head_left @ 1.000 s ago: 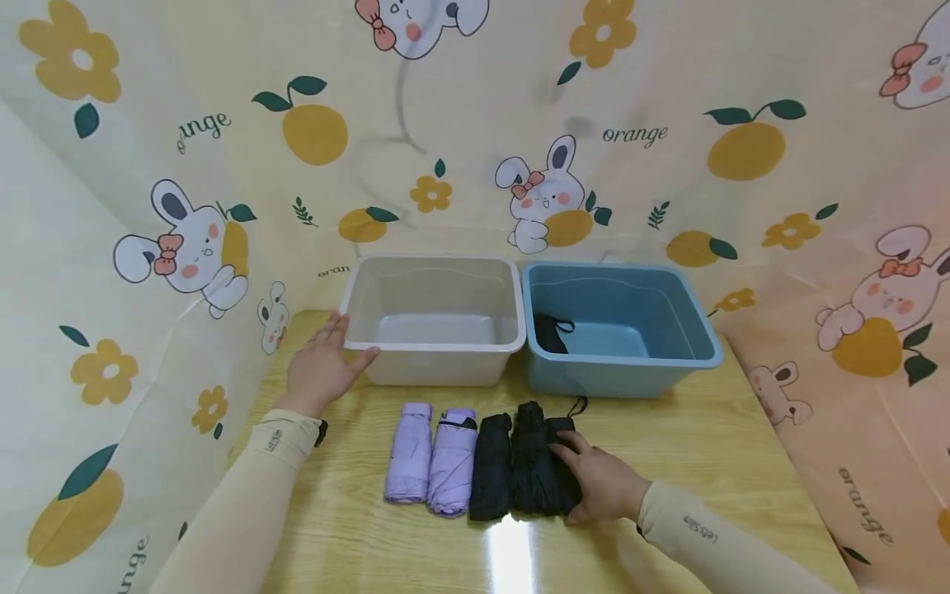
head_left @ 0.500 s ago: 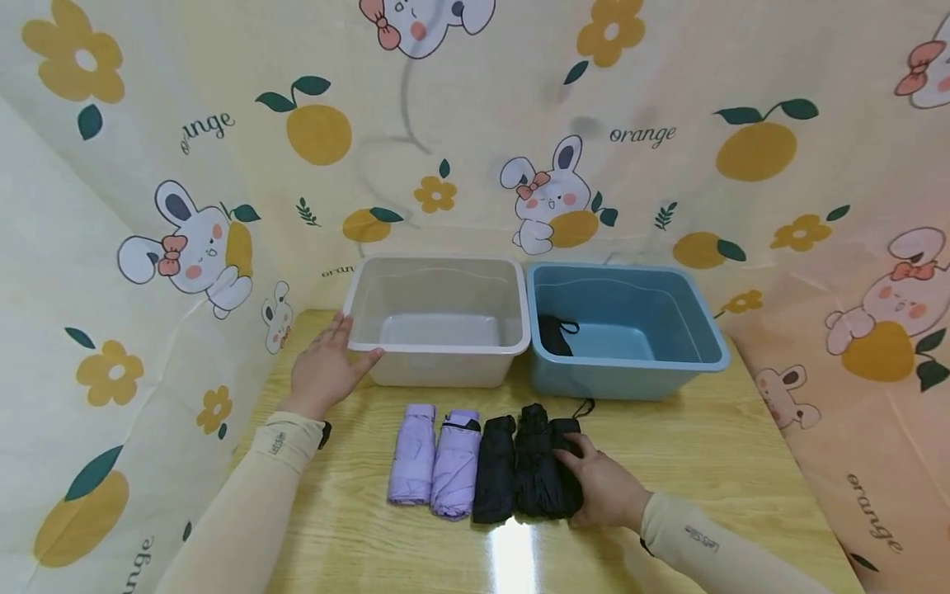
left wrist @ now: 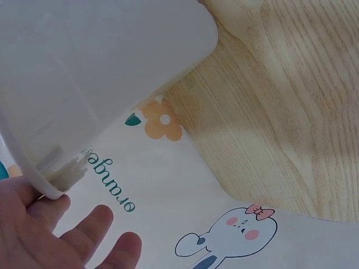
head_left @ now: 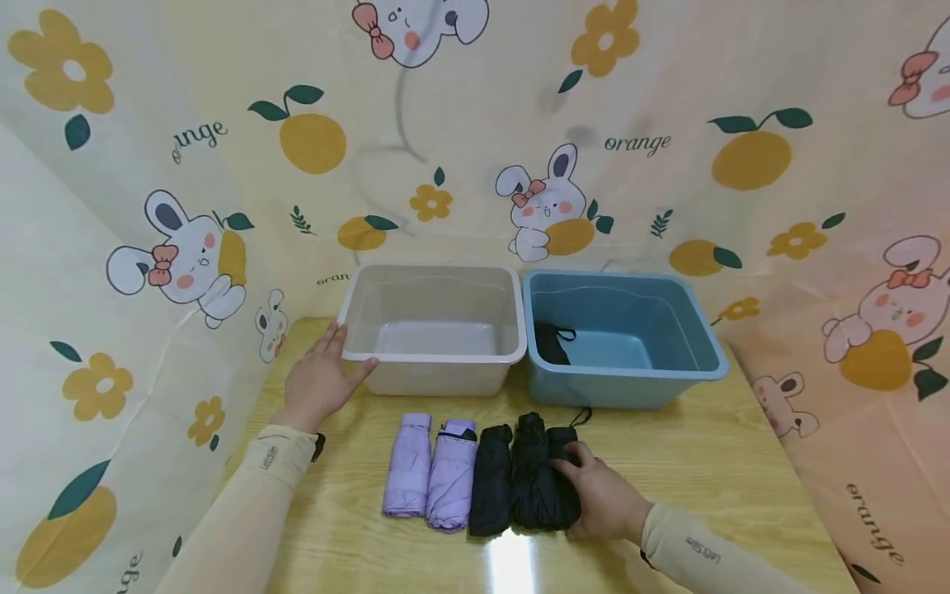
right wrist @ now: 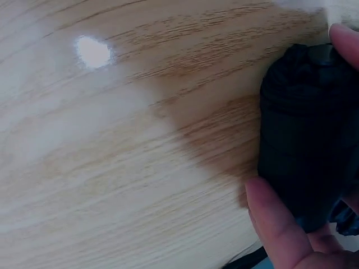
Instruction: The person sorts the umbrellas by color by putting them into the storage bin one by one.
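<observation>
Head view: a wooden tabletop walled in by a cartoon-print backdrop.
Right hand: near the front edge, fingers curled round the rightmost black folded umbrella, seemingly to lift it clear of its neighbours.
Left hand: fingers straight, flat against the white bin at its front left corner, apparently to steady it.
Row: another black umbrella and two lilac umbrellas, touching side by side.
Blue bin: at the back edge, touching the white one, a dark folded item inside.
</observation>
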The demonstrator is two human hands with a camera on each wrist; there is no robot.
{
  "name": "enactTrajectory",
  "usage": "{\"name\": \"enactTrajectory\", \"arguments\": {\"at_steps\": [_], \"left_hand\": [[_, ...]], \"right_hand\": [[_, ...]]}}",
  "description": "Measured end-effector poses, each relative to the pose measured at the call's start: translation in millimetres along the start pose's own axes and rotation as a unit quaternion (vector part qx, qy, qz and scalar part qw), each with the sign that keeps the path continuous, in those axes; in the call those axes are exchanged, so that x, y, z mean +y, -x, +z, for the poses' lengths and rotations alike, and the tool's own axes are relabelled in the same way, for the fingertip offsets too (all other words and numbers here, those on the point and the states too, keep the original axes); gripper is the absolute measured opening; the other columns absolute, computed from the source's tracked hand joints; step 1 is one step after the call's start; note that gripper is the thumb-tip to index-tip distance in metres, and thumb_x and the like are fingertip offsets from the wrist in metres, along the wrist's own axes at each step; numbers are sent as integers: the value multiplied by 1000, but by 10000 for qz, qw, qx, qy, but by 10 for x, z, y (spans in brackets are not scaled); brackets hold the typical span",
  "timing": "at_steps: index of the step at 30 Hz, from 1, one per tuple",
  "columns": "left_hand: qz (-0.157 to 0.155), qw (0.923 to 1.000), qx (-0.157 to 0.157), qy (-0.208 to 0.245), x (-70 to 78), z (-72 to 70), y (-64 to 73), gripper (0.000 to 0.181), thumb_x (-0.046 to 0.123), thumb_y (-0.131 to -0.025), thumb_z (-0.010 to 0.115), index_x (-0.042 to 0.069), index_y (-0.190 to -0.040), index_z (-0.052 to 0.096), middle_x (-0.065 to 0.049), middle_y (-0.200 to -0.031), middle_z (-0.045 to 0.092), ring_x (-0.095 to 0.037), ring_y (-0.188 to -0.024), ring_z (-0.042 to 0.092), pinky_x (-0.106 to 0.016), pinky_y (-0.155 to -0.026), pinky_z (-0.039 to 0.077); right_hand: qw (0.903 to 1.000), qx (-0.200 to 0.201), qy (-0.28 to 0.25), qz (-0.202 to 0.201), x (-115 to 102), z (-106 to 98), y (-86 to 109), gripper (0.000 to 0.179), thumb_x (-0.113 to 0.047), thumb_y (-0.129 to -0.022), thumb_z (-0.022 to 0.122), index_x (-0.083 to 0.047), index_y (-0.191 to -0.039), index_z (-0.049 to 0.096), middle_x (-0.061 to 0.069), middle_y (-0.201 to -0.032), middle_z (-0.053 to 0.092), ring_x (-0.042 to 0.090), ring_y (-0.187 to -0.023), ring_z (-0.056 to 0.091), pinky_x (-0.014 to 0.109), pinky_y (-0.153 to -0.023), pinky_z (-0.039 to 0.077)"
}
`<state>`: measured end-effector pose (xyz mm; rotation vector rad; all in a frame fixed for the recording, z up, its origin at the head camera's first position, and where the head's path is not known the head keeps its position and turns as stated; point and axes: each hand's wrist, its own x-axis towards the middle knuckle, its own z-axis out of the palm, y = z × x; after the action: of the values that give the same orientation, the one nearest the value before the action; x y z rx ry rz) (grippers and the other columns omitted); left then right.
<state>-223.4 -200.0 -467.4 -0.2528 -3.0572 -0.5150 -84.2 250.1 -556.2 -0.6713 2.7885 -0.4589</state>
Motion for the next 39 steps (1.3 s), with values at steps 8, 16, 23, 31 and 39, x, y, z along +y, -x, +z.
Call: {"name": "enactTrajectory", "arguments": {"at_steps": [8, 16, 23, 31, 39], "left_hand": [[22, 10000, 35, -35, 7, 4, 8, 96, 68, -95, 46, -3, -156, 24, -18, -163, 14, -48, -140, 31, -65, -98, 40], [36, 10000, -29, 35, 40, 13, -4, 96, 68, -96, 46, -3, -156, 23, -19, -163, 15, -47, -142, 27, -63, -102, 38], [75, 10000, 35, 56, 46, 21, -22, 95, 67, -95, 47, -4, -155, 24, -19, -163, 15, -47, -141, 30, -63, -100, 40], [78, 9999, 70, -14, -21, 12, -17, 96, 68, -95, 46, -4, -155, 24, -20, -162, 16, -48, -140, 30, -63, -97, 42], [11, 10000, -50, -46, -12, -17, 4, 97, 69, -96, 45, -3, -156, 22, -20, -163, 14, -49, -139, 30, -63, -97, 42]], "right_hand": [[9998, 184, -52, -48, 11, -9, 59, 102, -35, -51, 99, -9, -139, 54, 22, -138, 37, 42, -106, 58, 50, -85, 53], [9995, 196, -217, 116, 31, -52, 133, 101, -36, -52, 100, -13, -139, 55, 21, -139, 37, 40, -110, 58, 50, -87, 53], [9995, 297, -147, 10, 69, -81, 172, 101, -35, -52, 99, -12, -139, 55, 22, -138, 38, 38, -107, 59, 48, -85, 54], [9990, 416, -131, -24, 100, -83, 198, 100, -31, -52, 99, -11, -139, 55, 21, -137, 38, 34, -99, 61, 44, -78, 55], [9992, 329, -230, 60, 106, -123, 195, 94, -28, -53, 99, -14, -137, 58, 24, -139, 36, 33, -99, 62, 43, -77, 55]]}}
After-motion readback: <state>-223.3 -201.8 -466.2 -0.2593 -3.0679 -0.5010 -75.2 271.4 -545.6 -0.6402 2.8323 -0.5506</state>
